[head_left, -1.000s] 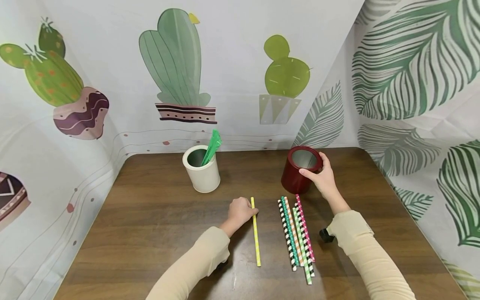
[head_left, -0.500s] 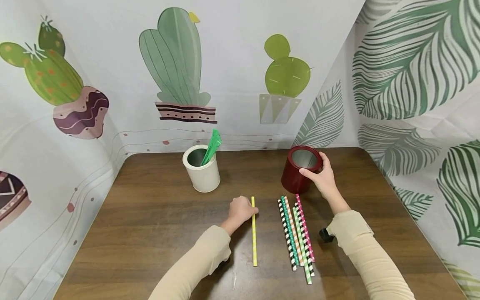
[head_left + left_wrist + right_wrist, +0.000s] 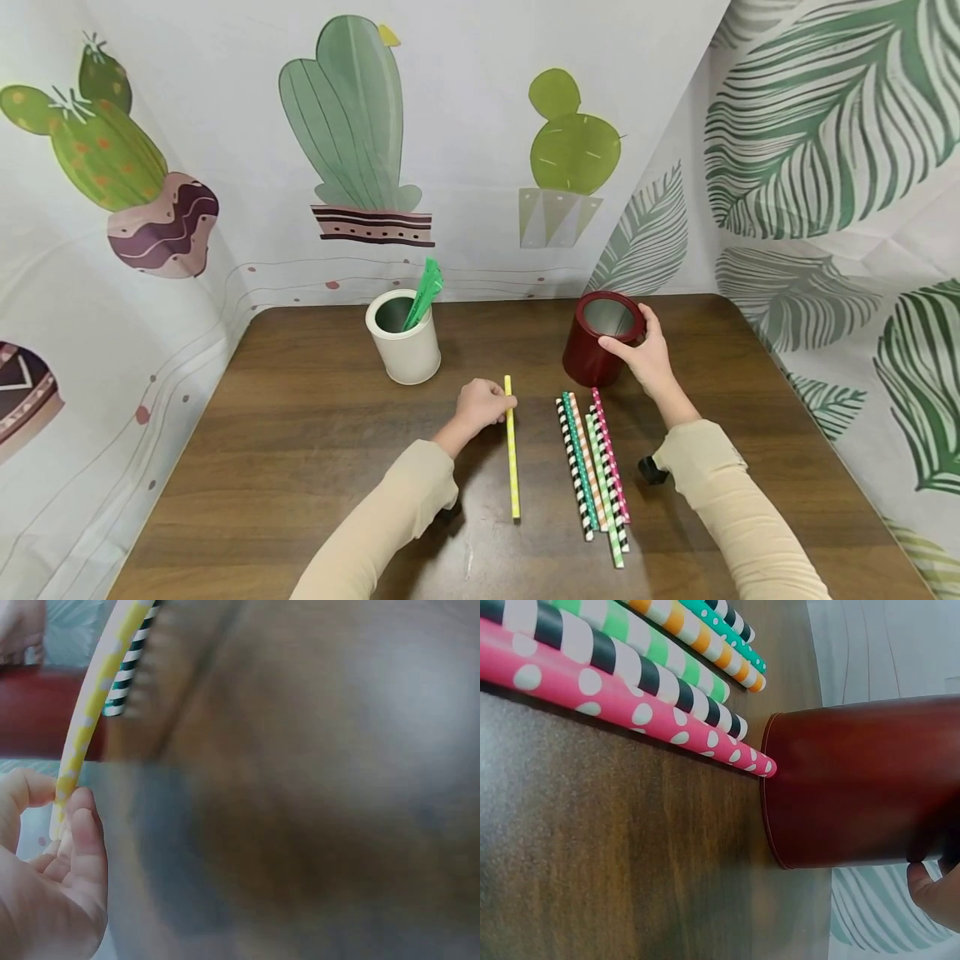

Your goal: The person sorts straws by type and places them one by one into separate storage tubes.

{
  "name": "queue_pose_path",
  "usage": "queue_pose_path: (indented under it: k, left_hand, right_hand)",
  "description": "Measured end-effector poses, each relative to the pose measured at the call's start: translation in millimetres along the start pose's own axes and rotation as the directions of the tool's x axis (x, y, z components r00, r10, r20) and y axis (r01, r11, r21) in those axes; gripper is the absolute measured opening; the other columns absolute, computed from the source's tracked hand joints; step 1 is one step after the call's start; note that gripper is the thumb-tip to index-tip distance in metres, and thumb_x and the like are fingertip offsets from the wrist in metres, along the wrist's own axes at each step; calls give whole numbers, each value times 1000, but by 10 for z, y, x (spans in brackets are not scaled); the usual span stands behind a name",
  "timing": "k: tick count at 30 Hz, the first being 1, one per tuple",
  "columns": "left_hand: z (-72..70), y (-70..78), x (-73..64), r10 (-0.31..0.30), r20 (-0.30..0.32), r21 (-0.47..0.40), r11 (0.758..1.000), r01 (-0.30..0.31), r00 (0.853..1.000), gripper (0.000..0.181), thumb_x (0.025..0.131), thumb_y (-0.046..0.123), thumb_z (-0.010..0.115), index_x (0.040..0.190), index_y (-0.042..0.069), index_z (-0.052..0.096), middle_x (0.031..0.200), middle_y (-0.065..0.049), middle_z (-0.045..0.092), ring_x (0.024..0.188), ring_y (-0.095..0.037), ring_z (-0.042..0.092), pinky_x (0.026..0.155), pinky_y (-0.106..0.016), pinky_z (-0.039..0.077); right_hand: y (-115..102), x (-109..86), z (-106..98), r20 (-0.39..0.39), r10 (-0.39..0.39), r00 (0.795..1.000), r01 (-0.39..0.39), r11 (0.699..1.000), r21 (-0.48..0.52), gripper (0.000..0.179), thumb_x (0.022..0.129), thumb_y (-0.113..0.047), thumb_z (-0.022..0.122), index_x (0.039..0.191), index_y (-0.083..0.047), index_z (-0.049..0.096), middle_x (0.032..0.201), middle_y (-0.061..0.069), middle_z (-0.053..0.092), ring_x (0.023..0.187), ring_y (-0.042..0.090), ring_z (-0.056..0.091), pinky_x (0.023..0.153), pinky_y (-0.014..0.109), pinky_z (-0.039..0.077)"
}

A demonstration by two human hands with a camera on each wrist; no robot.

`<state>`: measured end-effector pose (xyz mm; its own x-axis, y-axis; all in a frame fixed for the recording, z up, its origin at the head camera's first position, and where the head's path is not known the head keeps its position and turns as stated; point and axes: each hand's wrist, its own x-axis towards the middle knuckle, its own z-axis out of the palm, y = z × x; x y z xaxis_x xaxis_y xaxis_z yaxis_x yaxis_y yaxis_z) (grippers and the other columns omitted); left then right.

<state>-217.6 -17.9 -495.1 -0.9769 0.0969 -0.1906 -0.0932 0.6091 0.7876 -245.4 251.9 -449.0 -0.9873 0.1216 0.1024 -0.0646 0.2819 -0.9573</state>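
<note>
Between thumb and fingertips my left hand (image 3: 480, 407) pinches a yellow paper straw with pale dots (image 3: 513, 467) near its far end. The left wrist view shows the same yellow straw (image 3: 94, 697) pinched in the fingers. My right hand (image 3: 651, 357) grips the rim of a dark red can (image 3: 588, 354), thumb at the front and fingers on the right side. That can stands upright with its top uncovered. In front of it lie several patterned paper straws, among them a pink dotted straw (image 3: 641, 712) and an orange striped straw (image 3: 697, 634).
A cream can (image 3: 408, 354) stands at the back left of the brown table (image 3: 300, 450), with a green wrapped bundle (image 3: 424, 296) leaning out of it. Behind the table hangs a cloth (image 3: 480, 167) printed with cacti and leaves.
My left hand has moved the yellow straw slightly away from me, toward the back of the table. The right hand and the red can have stayed in place.
</note>
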Motion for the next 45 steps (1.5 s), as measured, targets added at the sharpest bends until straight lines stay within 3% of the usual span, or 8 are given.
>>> queue_pose_path:
  k: [5,14,21,27,30,35,43,45]
  left_hand:
    - [-149,204,72,-12,0,-161,987,11,1000,12,70,17,61,61,10,60,47,0,55,40,-7,49,43,-20,41]
    - [-451,637,238,53,-51,-319,945,-66,997,11,75,17,57,70,7,59,57,1,58,51,-10,55,51,-22,49]
    - [-720,1068,335,78,-129,-485,864,-132,989,10,79,12,55,82,3,59,67,-2,59,57,-9,58,58,-24,51]
    - [-852,1358,372,125,-245,-578,778,-248,961,7,79,8,55,80,2,56,67,-1,60,57,-10,58,60,-26,52]
    - [-876,1456,386,139,-290,-593,750,-292,947,7,79,8,56,80,2,56,66,-1,60,60,-13,60,61,-28,52]
    - [-867,1581,405,145,-362,-580,738,-345,921,10,79,10,57,83,1,58,68,-3,61,68,-22,64,57,-21,49]
    - [-669,1645,465,152,-402,-530,766,-365,903,11,79,12,59,84,2,59,74,-7,63,59,-5,59,59,-25,51]
    - [-592,1634,475,160,-409,-499,785,-367,898,10,78,12,59,84,3,59,74,-8,64,57,-5,57,58,-25,51]
  right_hand:
    - [0,-1,-5,-1,-3,1000,3,1000,5,89,76,-21,69,141,-7,11,140,14,27,123,28,33,92,31,39]
    - [4,1,1,-7,4,1000,-4,1000,-3,89,76,-21,69,141,-10,11,140,12,27,122,25,34,95,36,38]
    - [21,13,8,-14,-3,1000,3,1000,-13,88,76,-21,69,141,-10,11,140,11,28,121,23,34,94,34,38]
    - [30,24,7,-21,-10,1000,10,1000,-22,87,76,-21,69,141,-9,12,139,11,29,121,22,35,96,35,37]
    - [31,25,5,-25,-12,1000,11,1000,-15,87,75,-20,69,140,-9,13,139,12,29,121,22,35,94,30,37]
    - [30,22,10,-21,-15,1000,15,1000,-11,87,75,-19,69,140,-9,13,139,12,30,119,21,37,86,16,38]
    - [31,22,11,-27,-25,999,25,1000,-11,87,75,-18,70,140,-9,14,138,13,30,118,21,37,82,10,37]
    - [32,23,12,-29,-28,999,27,1000,-10,86,75,-18,70,140,-8,14,137,13,31,118,20,37,81,9,37]
